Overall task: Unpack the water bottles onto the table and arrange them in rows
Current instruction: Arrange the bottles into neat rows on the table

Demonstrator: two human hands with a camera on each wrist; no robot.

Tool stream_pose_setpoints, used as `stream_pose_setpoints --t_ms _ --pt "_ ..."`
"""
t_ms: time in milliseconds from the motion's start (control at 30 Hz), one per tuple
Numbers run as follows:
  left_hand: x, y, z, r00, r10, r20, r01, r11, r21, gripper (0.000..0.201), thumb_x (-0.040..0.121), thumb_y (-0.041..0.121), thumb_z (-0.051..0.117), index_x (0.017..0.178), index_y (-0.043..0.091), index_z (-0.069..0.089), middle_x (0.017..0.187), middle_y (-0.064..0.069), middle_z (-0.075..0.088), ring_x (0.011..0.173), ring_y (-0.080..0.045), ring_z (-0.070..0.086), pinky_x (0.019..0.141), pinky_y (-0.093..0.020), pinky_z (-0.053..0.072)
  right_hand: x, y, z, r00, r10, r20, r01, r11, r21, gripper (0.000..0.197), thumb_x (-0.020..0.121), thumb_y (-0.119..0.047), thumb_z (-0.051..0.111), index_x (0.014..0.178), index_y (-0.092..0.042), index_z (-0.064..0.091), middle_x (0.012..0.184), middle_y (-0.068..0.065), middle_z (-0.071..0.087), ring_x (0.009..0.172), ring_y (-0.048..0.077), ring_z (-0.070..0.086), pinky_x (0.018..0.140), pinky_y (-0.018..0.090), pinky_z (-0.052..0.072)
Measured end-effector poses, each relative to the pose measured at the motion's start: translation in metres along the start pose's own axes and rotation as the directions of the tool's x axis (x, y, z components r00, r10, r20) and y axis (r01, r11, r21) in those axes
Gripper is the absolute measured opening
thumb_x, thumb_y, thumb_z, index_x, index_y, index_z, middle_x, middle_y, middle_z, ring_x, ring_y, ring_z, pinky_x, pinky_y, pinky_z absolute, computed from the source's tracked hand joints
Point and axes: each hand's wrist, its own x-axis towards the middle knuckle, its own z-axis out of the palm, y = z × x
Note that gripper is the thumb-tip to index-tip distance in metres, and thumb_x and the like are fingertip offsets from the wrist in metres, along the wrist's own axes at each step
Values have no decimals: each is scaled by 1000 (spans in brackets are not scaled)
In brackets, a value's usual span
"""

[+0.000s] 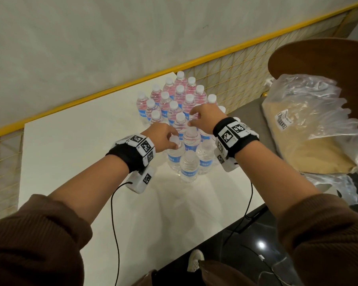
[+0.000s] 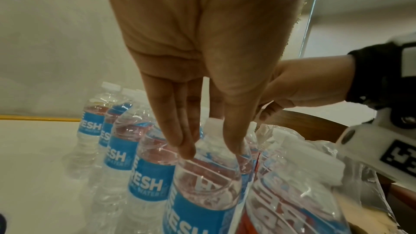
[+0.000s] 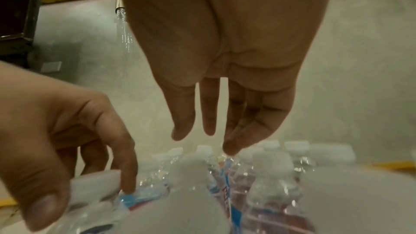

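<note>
Several clear water bottles [image 1: 180,104] with white caps and blue labels stand in rows on the white table [image 1: 81,162]. My left hand [image 1: 174,141] pinches the neck of a near-left bottle [image 1: 175,156], thumb and fingers [image 2: 184,149] straddling its cap [image 2: 213,124]. In the right wrist view this hand [image 3: 90,189] curls over that cap [image 3: 96,182]. My right hand [image 1: 192,122] hovers just above the caps in the middle of the group, its fingers [image 3: 209,113] hanging straight and holding nothing. Crinkled film with red print [image 2: 292,202] lies against the held bottle's right side.
A crumpled clear plastic bag [image 1: 310,112] with a tan package inside lies on a grey surface right of the table. A round wooden top [image 1: 318,56] overhangs it. A yellow rail with wire mesh [image 1: 132,83] runs behind the bottles. Cables hang from both wrists.
</note>
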Motion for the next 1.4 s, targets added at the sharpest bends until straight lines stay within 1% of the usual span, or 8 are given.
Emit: stream_pose_setpoints --t_ms 133,400,600,700,900,1000,1200,1400 --pt "1 0 -1 1000 3 13 -3 1000 -8 43 79 30 73 118 16 64 108 -8 68 97 -23 61 89 -37 51 1 -6 1 988 7 157 19 986 -165 46 86 -31 65 128 -12 58 126 11 59 117 26 54 96 34 44" --pt "7 -1 -2 999 9 36 -9 1000 -7 47 79 33 72 122 17 62 107 -7 68 97 -21 62 87 -34 51 6 -10 6 978 -17 207 66 970 -236 43 87 -25 65 128 -15 58 126 11 59 116 27 54 96 34 45" --pt "8 -7 -1 999 26 36 -26 1000 -6 45 78 35 73 119 19 63 104 -6 67 95 -21 62 87 -36 52 11 8 -17 991 105 -83 -114 987 -112 42 92 -30 56 126 -6 56 126 16 57 117 29 52 95 34 43" --pt "10 -9 0 998 30 54 -31 999 21 45 79 37 72 119 20 63 105 -6 67 97 -21 61 88 -37 51 12 15 -17 980 201 5 -194 954 -226 45 92 -34 56 124 -3 57 125 16 56 117 30 52 94 35 45" --pt "15 0 -2 999 16 34 -21 989 146 51 85 52 58 127 23 55 114 -1 62 104 -21 59 90 -36 49 14 21 -14 982 174 78 -147 953 -265 41 92 -26 59 130 -10 56 132 14 53 122 28 50 97 32 44" --pt "21 14 -5 997 62 -56 -53 987 155 49 88 47 55 130 21 53 123 -3 61 111 -22 58 91 -36 49 15 20 -16 979 179 100 -144 947 -286 42 92 -28 57 129 -8 56 131 15 54 120 29 52 97 33 44" --pt "34 34 -10 992 121 -34 -113 977 181 41 91 34 54 131 22 54 126 -6 61 113 -23 58 92 -34 48 27 40 -43 947 304 -102 -318 932 -172 40 93 -24 57 125 0 55 126 19 56 118 32 52 95 36 45" --pt "36 34 -7 994 109 -9 -105 976 193 39 93 32 50 130 23 56 124 -3 63 110 -22 59 92 -33 49 35 55 -36 940 341 18 -315 885 -343 41 93 -32 56 118 -1 59 121 17 59 114 31 55 86 33 47"
